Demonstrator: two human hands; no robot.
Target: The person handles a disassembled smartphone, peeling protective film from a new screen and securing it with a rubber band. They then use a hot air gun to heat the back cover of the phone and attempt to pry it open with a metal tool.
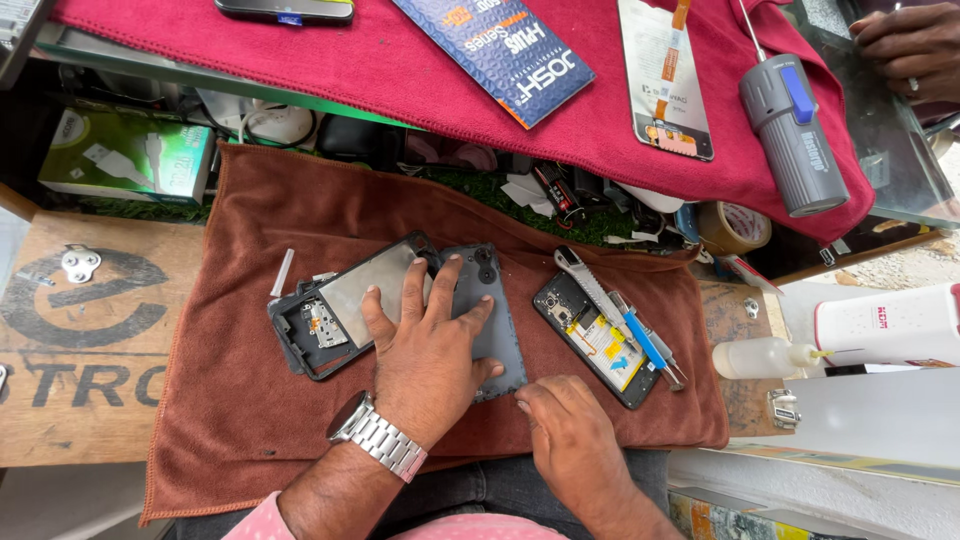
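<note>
Dark phone back cover (492, 315) lies flat on brown cloth (230, 400), camera end far, long axis running near-to-far, slightly tilted. Left hand (425, 345) pins it, fingers splayed, no closed grip. Right hand (565, 430) fingertips sit at its near corner, pinching nothing visible. Best: even pressure, work edges gradually. Opened phone (590, 340) just right.

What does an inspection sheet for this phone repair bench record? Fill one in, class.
Surface: brown microfibre cloth on a wooden bench.
Job's things: dark grey plastic phone back cover; opened black phone frame with silver plate; second opened phone.
Clutter: metal tweezers, blue-handled screwdriver, tape roll, white squeeze bottle.
Grippers: left hand pressed flat on cover and frame; right hand touching cover's lower edge.
Cables: white cable coil.
Surroundings: red cloth, another person's hand.
</note>
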